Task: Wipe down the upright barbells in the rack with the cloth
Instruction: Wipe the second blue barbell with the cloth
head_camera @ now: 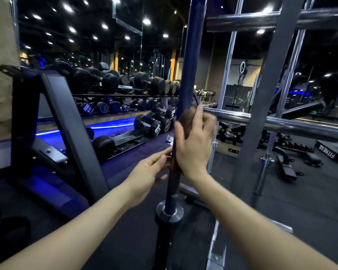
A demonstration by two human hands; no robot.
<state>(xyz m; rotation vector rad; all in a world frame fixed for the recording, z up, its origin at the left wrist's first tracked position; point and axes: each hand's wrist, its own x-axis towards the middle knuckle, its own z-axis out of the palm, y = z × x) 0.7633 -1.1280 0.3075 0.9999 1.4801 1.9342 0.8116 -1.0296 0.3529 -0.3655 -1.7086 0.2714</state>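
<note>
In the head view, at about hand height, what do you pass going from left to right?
Black angled rack frame → left hand → blue upright barbell → right hand, pressing a brown cloth to the bar → grey upright post → chrome upright barbell.

Left wall: dumbbell racks (125, 94) holding rows of black dumbbells (150, 124); blue light strip (109, 125) along the floor
Near left: black angled machine frame (66, 121)
Far right: black benches (287, 162); ring light (242, 65)
</note>
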